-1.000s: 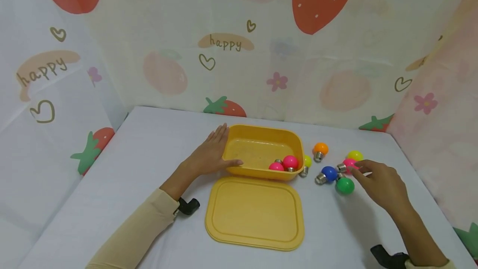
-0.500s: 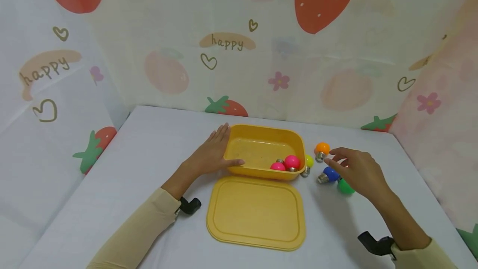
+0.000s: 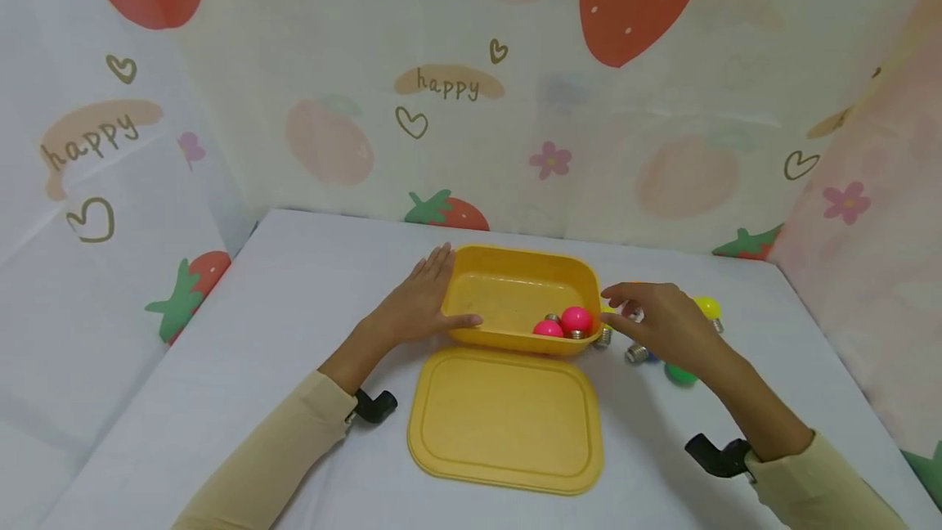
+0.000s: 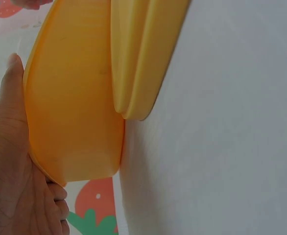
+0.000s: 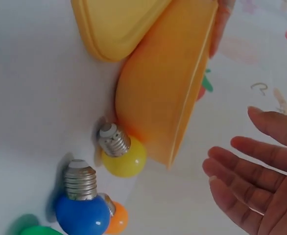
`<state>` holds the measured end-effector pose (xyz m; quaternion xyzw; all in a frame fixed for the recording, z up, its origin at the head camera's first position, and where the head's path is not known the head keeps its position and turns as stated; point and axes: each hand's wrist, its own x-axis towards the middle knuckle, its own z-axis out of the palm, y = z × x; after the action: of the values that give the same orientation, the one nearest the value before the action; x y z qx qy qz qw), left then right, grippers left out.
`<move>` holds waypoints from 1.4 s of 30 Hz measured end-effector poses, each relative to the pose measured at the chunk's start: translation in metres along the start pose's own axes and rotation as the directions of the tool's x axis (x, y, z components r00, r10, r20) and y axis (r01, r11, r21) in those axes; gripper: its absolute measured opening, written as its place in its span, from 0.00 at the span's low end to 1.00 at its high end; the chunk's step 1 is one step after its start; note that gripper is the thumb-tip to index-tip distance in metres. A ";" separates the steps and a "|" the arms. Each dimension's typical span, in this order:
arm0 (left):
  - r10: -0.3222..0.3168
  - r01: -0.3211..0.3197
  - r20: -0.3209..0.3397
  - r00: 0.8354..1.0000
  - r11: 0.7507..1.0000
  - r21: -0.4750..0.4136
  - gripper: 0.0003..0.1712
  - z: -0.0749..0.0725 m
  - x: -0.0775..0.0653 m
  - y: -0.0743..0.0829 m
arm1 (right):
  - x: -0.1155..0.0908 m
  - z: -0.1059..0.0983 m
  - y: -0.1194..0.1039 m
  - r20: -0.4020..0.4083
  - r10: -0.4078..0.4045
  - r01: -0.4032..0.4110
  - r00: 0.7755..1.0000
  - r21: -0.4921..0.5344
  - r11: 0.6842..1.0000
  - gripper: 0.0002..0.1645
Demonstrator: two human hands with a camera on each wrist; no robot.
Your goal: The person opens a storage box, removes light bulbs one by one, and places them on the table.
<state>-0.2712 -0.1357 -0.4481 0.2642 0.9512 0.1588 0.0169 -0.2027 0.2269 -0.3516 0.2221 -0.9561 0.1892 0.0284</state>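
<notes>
A yellow plastic box stands with two pink bulbs inside, near its right end. My left hand rests on the box's left end, fingers straight along the wall and thumb over the front rim. Just beyond the right end is my right hand, fingers loosely bent and apart; the right wrist view shows nothing between the fingers. Beneath that hand lie a blue bulb, an orange bulb and a green bulb, partly hidden. A yellow bulb lies beside the box's right end.
The box's yellow lid lies flat in front of it. Another yellow bulb sits farther right, behind my right hand. White cloth covers the table, and printed cloth walls stand at the back and both sides.
My right hand has moved left from the pink bulb on the table, over the other bulbs, to the box's right end. The left hand and box have stayed in place.
</notes>
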 end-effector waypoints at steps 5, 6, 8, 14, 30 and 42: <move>-0.005 0.005 -0.005 1.000 1.000 -0.004 0.70 0.000 -0.001 0.001 | 0.011 0.006 -0.005 0.050 -0.021 0.020 0.999 0.019 1.000 0.21; -0.004 0.004 -0.007 1.000 1.000 -0.003 0.70 0.000 -0.001 0.001 | 0.013 0.006 -0.006 0.061 -0.026 0.025 0.998 0.020 0.999 0.21; -0.007 0.007 -0.006 1.000 1.000 -0.001 0.70 0.001 -0.001 0.000 | 0.019 0.008 -0.008 0.079 -0.041 0.040 0.996 0.017 0.999 0.21; -0.007 0.007 0.006 1.000 1.000 -0.001 0.71 0.000 -0.001 0.001 | 0.031 0.017 -0.012 0.116 -0.042 0.039 0.992 0.029 0.999 0.21; -0.002 0.002 0.005 1.000 1.000 -0.001 0.73 0.000 -0.002 0.001 | 0.057 0.033 -0.003 0.253 -0.061 0.047 0.966 0.059 0.997 0.23; 0.000 0.000 0.004 1.000 1.000 -0.010 0.71 -0.002 -0.002 0.002 | 0.067 0.040 -0.003 0.280 -0.063 0.065 0.958 0.000 0.998 0.23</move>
<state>-0.2685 -0.1363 -0.4454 0.2644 0.9503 0.1629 0.0201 -0.2608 0.1819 -0.3785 0.2773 -0.9436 0.1506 -0.1001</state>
